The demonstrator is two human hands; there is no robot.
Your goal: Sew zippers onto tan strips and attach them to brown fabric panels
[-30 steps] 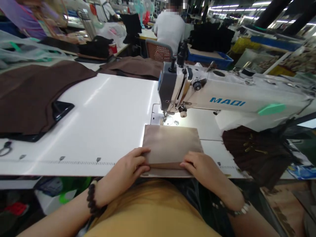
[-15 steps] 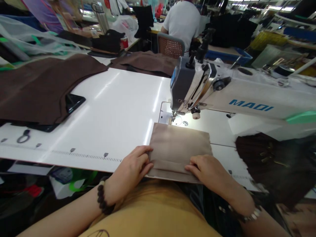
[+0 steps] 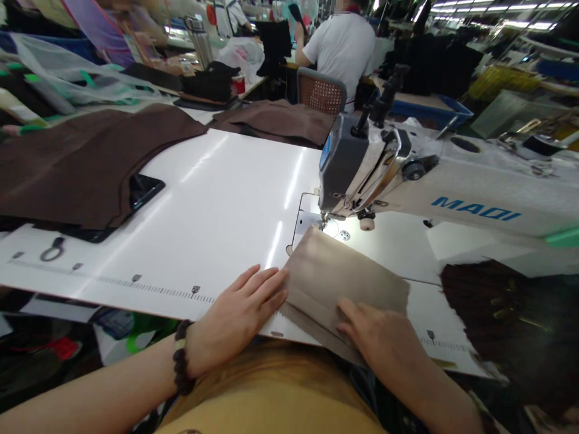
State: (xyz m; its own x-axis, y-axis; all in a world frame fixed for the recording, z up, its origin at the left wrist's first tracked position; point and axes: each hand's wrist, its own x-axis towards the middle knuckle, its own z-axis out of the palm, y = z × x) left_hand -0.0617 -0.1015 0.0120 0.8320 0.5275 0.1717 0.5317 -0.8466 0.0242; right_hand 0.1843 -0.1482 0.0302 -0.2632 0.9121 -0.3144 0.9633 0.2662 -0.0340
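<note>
A folded taupe fabric piece (image 3: 348, 268) lies slanted on the white sewing table, one corner close to the presser foot (image 3: 324, 220) of the sewing machine (image 3: 389, 163). Along its lower side runs a folded strip. My left hand (image 3: 246, 307) rests at the fabric's left edge, fingers stretched out flat and fingertips touching it. On the lower right part of the fabric is my right hand (image 3: 380, 337), its fingers curled and the thumb near the forefinger, gripping the cloth. The other fingers of that hand are hidden.
Dark brown cut pieces (image 3: 81, 163) are stacked at the left over a black tray (image 3: 147, 188). More brown fabric (image 3: 275, 120) lies at the back edge. A dark cloth bundle (image 3: 506, 319) sits at the right. A person in a white shirt (image 3: 344, 48) sits beyond.
The fabric has turned clockwise, its upper left corner now nearer the presser foot. My left hand's fingers have straightened out. My right hand has moved slightly lower with the cloth.
</note>
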